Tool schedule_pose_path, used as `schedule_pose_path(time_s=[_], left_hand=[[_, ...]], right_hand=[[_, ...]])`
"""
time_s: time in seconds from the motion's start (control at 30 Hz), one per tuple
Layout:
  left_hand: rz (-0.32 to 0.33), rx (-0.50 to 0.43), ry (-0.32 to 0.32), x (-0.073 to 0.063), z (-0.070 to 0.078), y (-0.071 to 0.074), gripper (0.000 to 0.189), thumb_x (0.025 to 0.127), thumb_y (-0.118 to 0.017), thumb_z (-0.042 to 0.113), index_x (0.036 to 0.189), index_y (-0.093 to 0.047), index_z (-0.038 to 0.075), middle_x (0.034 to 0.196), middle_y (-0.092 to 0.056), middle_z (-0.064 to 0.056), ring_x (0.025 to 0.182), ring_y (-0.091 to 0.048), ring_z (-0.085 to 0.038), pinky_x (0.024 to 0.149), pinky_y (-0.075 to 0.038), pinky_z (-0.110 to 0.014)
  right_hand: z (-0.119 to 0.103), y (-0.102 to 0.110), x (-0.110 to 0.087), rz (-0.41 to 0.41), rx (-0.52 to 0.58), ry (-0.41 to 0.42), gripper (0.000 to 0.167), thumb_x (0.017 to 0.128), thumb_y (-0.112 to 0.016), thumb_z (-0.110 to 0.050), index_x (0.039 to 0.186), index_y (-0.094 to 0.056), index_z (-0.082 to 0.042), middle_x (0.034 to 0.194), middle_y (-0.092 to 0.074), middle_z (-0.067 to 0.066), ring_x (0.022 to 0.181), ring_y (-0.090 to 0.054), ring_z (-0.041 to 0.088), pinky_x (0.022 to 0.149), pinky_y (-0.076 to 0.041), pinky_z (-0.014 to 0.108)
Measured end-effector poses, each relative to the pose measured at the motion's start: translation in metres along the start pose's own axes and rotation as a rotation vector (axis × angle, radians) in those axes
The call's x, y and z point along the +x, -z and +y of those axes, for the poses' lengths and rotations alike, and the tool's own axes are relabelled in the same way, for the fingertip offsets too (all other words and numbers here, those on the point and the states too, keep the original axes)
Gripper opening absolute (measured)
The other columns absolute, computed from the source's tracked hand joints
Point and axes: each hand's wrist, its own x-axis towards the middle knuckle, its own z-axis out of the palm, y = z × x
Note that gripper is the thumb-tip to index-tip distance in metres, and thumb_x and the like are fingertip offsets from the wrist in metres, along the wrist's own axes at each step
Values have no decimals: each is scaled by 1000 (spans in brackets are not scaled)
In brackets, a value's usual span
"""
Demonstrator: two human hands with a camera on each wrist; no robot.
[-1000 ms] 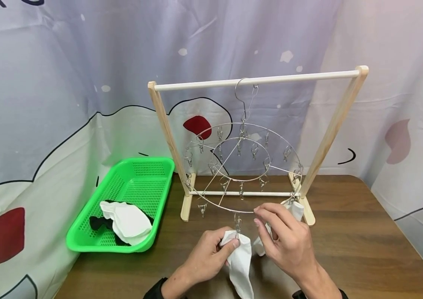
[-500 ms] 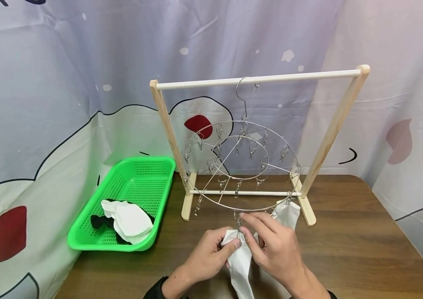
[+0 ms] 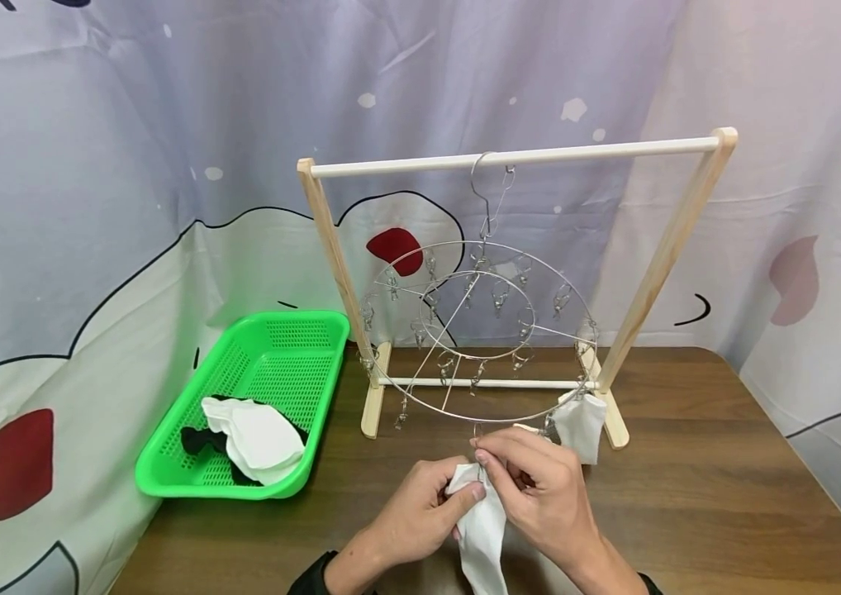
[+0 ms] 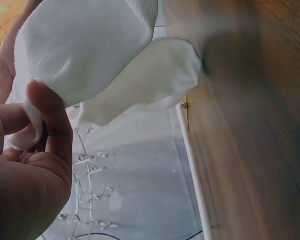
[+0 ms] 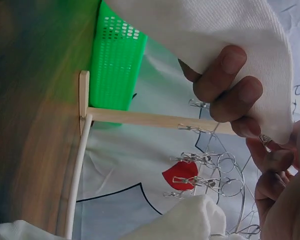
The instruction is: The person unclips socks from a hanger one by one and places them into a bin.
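Observation:
In the head view my left hand (image 3: 424, 508) grips the top edge of a white sock (image 3: 483, 537), thumb in front, and the sock hangs down from it. My right hand (image 3: 547, 479) meets it from the right, thumb and index finger pinching a metal clip at the sock's top edge; the fingers mostly hide this clip. The clip belongs to a round wire drying hanger (image 3: 458, 413) right above both hands. Another white sock (image 3: 582, 426) hangs at the hanger's right front, partly behind my right hand. Curled left fingers (image 5: 230, 90) press the sock in the right wrist view.
A wooden stand with a white top rail (image 3: 406, 168) carries the hanger, with several bare clips (image 3: 498, 296) on its rings. To the left, a green basket (image 3: 331, 364) holds white (image 3: 257, 442) and black cloth pieces (image 3: 201, 440). Below is a brown wooden table (image 3: 725, 479).
My right hand has come left to the clip above the held sock and now pinches it. The left hand keeps its hold, shifting slightly. The hanger and its hanging sock have swung a little.

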Motion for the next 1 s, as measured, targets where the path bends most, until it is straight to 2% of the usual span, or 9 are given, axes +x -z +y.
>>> schedule_pose_path(time_s=[0.23, 0.3, 0.4, 0.5, 0.57, 0.67, 0.83, 0.9, 1.0], left_hand=[[-25, 10, 13, -3, -2, -1, 11, 97, -53, 12, 96, -62, 6, 67, -63, -9, 46, -53, 2, 36, -50, -25], [-29, 7, 40, -5, -5, -2, 11, 97, -54, 15, 97, -62, 8, 69, -64, -7, 46, -54, 2, 36, -50, -26], [-9, 7, 134, -9, -9, 1, 13, 96, -56, 22, 98, -64, 12, 70, -65, -3, 46, -56, -2, 37, -51, -29], [74, 10, 278, -14, -12, 13, 16, 94, -59, 26, 100, -65, 13, 72, -65, -2, 47, -58, -9, 40, -53, -35], [159, 25, 369, -16, -14, 30, 19, 93, -60, 27, 104, -65, 12, 74, -65, -4, 48, -59, -14, 43, -54, -39], [340, 32, 473, -21, -11, 69, 23, 93, -60, 25, 107, -64, 8, 75, -65, -9, 49, -59, -19, 46, -54, -42], [657, 31, 542, -32, 3, 149, 29, 95, -58, 25, 108, -60, -1, 74, -65, -7, 47, -57, -16, 45, -53, -35], [727, 54, 555, -38, 7, 179, 35, 95, -58, 28, 109, -59, -4, 74, -65, -3, 48, -58, -13, 48, -54, -32], [741, 101, 607, -52, 6, 219, 44, 95, -57, 35, 113, -55, -5, 77, -62, 1, 52, -59, -10, 53, -56, -30]], right_hand=[[2, -2, -4, 57, 9, 24, 29, 70, -71, 14, 92, -73, -3, 80, -70, 13, 61, -57, 8, 50, -41, 9], [4, -1, -4, 73, 9, 36, 27, 70, -70, 14, 91, -73, -2, 80, -70, 13, 59, -55, 7, 49, -40, 8], [5, 0, -4, 89, 11, 50, 26, 70, -70, 14, 91, -73, -2, 81, -70, 13, 61, -58, 8, 51, -43, 9], [7, 1, -5, 88, 25, 55, 27, 71, -71, 14, 92, -73, -2, 82, -70, 13, 66, -63, 12, 57, -49, 13], [8, 2, -5, 81, 38, 57, 28, 71, -70, 14, 93, -73, -3, 83, -70, 12, 68, -64, 14, 60, -51, 15], [10, 3, -7, 69, 55, 61, 28, 72, -70, 14, 93, -73, -3, 84, -70, 10, 70, -65, 15, 62, -52, 16], [13, 3, -7, 58, 61, 71, 27, 72, -70, 13, 94, -72, -3, 83, -70, 9, 66, -60, 10, 53, -43, 10], [12, 4, -6, 55, 61, 78, 27, 72, -70, 13, 94, -72, -3, 82, -70, 9, 65, -59, 9, 52, -41, 9], [11, 3, -7, 45, 65, 86, 28, 72, -70, 13, 94, -72, -3, 83, -70, 8, 66, -61, 10, 52, -42, 10]])
